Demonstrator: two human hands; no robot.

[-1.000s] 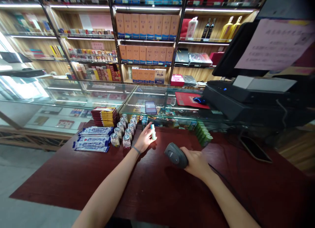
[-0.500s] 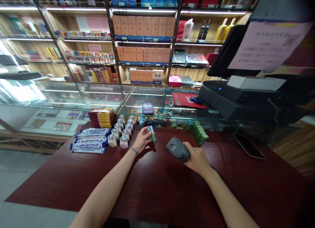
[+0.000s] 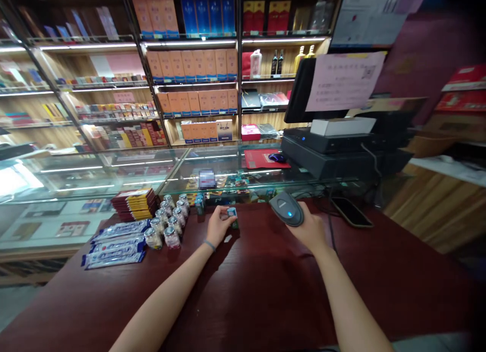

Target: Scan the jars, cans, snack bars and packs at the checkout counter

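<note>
Left hand (image 3: 217, 224) pinches a small blue-green pack (image 3: 232, 213) between thumb and fingers, held low at the far edge of the dark red counter (image 3: 258, 291), just in front of the glass display case (image 3: 114, 174). Right hand (image 3: 312, 231) is wrapped around the grip of a dark handheld scanner (image 3: 287, 209), head raised and tilted away from the camera, blue light showing on its top (cable detail too dark to tell). Pack and scanner are apart, pack to the left of the scanner head. Left of the left hand: a cluster of small clear jars (image 3: 167, 221) in two rows, touching each other. Next over, three long blue-and-white wrapped bars (image 3: 114, 243) lying flat side by side, and behind them a stack of red-and-yellow packs (image 3: 133, 204). Right of the scanner, a black phone (image 3: 351, 212) lies flat on the counter. On the glass case top: a red mat (image 3: 261, 158) with a mouse (image 3: 276, 157), and a black register unit (image 3: 334, 149) with a monitor (image 3: 304, 91) that has a paper sheet (image 3: 343, 81) stuck on its back. Shelves (image 3: 190, 78) of boxed goods and bottles fill the back wall.
</note>
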